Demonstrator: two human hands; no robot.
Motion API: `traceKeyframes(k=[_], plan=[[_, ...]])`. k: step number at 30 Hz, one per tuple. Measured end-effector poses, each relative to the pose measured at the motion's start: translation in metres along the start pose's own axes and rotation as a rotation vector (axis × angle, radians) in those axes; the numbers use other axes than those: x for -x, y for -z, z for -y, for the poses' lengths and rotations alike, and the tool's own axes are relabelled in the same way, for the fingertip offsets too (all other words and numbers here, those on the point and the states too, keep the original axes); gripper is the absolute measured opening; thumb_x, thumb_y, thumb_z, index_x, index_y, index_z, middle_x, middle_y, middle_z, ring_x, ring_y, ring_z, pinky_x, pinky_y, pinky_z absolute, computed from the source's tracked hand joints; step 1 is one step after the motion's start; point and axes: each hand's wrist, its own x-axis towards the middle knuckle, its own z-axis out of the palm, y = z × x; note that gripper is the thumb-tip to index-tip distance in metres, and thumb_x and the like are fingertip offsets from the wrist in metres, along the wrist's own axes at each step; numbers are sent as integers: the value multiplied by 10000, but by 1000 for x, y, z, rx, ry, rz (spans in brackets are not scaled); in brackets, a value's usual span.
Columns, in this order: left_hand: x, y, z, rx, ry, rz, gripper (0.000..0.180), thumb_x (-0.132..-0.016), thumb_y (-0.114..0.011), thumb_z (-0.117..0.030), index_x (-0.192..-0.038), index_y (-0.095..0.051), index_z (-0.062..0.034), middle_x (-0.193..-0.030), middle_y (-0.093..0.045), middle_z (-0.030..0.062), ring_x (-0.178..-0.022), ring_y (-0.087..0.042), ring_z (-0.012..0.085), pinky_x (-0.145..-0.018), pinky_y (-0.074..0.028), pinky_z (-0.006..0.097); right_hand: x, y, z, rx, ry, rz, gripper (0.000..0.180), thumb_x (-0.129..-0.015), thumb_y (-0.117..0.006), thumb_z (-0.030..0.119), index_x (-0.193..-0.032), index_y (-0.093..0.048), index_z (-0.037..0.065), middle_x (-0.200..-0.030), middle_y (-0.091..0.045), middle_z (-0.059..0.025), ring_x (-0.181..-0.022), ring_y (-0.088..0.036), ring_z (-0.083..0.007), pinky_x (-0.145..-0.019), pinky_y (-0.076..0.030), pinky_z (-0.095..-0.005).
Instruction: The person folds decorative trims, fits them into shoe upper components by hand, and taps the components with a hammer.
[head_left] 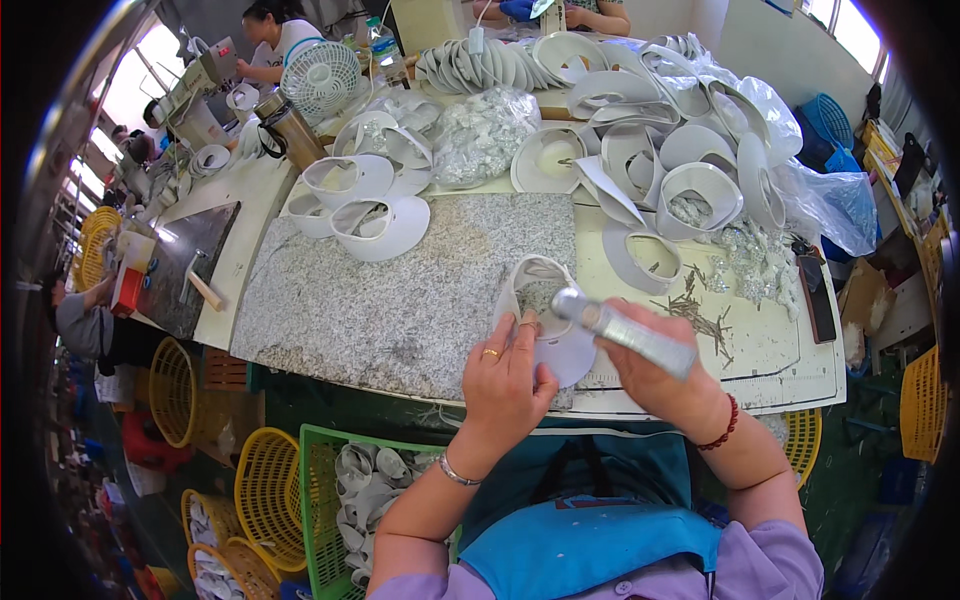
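A white sun visor [567,362] rests on the right part of a speckled grey stone slab [400,300]. My left hand [503,384] grips its band, with fingertips reaching inside the ring and the thumb on the brim. In my right hand [660,365] is a hammer [630,335] with a silvery handle, held over the visor. The hammer's rounded head, somewhat blurred, is close to my left fingertips, beside the inside of the band. I cannot tell whether it touches the visor. Thin brown nails or pins [697,318] lie scattered right of the slab.
More visors [383,230] stand on the slab's far left, and a large heap [690,150] fills the back right. A plastic bag of small shiny pieces [487,135], a steel flask [290,130], a phone [816,298] and a fan [320,78] surround the work. A green crate [318,520] sits below left.
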Motion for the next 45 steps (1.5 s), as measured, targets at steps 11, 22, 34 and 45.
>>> traceKeyframes(k=[11,22,34,45], plan=[[-8,8,-3,-62,-79,13,501,-623,-619,-118,-1113,-580,-25,-942,-572,115,-1007,-514,328,-863,-400,435,25,4,-3,225,74,83,257,-813,-645,232,-1036,-582,120,-701,-570,-59,-549,-574,-262,-471,-455,-367],[-121,52,91,-429,29,-199,441,-651,-640,-160,-1081,-610,-65,-1012,-586,97,-1021,-485,329,-878,-382,468,113,89,-38,235,-226,-238,206,-808,-611,-8,-1014,-602,-13,-835,-641,-178,-703,-645,-296,-608,-510,-323],[-150,-42,22,-125,-150,96,374,-745,-629,-213,-1077,-625,-40,-1132,-603,149,-1075,-542,328,-908,-420,418,192,117,-130,747,-595,-330,265,-793,-579,18,-1053,-527,11,-869,-562,-173,-797,-567,-364,-676,-454,-436],[-214,-116,67,-36,194,363,272,-798,-569,-273,-979,-678,-101,-968,-643,173,-893,-608,350,-785,-490,417,184,119,-135,696,-530,-275,306,-738,-629,38,-1027,-531,9,-875,-535,-153,-818,-515,-342,-704,-417,-427]])
